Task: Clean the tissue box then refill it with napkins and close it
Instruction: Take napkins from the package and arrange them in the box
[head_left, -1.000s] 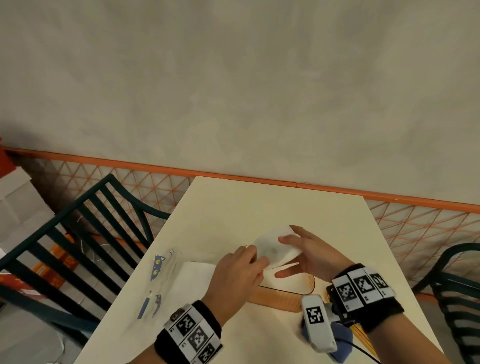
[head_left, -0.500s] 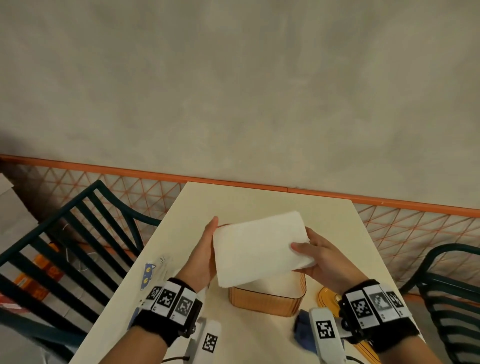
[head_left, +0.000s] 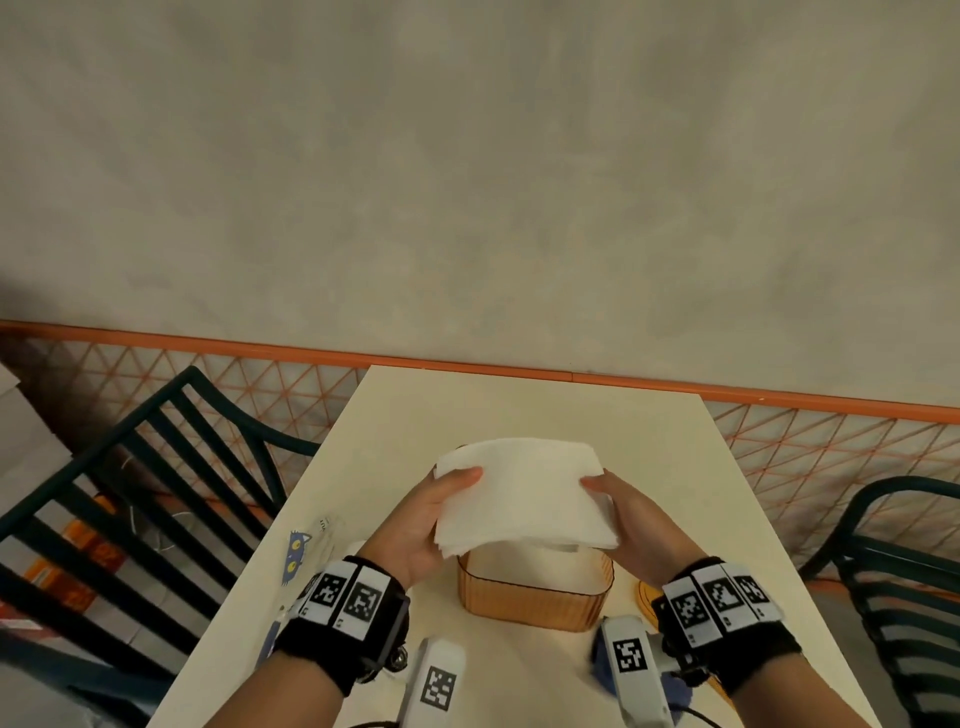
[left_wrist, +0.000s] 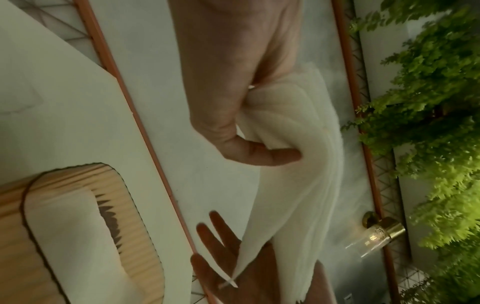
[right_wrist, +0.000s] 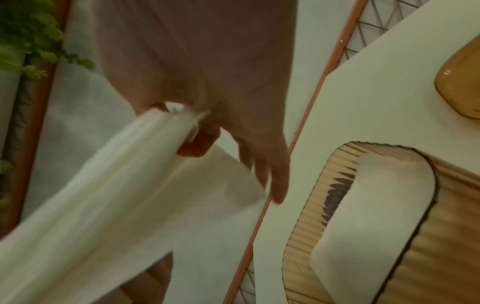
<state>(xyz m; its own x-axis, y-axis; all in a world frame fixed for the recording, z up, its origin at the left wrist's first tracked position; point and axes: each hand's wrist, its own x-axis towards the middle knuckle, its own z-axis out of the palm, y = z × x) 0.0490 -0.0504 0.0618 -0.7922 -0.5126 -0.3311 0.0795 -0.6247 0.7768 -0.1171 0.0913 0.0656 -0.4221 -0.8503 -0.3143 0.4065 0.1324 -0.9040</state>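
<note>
You're mid-refill: your left hand (head_left: 415, 525) and right hand (head_left: 636, 525) pinch the napkin stack (head_left: 519, 493) above the open tissue box (head_left: 535, 597); next, square it and lower it in.

White napkins, an amber box, and orange trim on a cream table.

The stack of napkins (head_left: 519, 493) is plain white, as is the stack already lying in the tissue box (head_left: 535, 597), whose ribbed, translucent walls are amber-orange with a dark rim line. The lid (right_wrist: 465, 82) beside it is the same glossy amber. The table (head_left: 519, 410) is pale cream. Black wrist bands (head_left: 343, 634) carry white tiles printed with black square codes. A clear packet (head_left: 297, 551) shows a blue cat with yellow eyes. The chair (head_left: 171, 467) is dark green with slats, the wall (head_left: 467, 182) mottled grey-beige, and the lattice fence (head_left: 831, 447) orange, in triangles. The foliage (left_wrist: 428, 102) is bright green.
</note>
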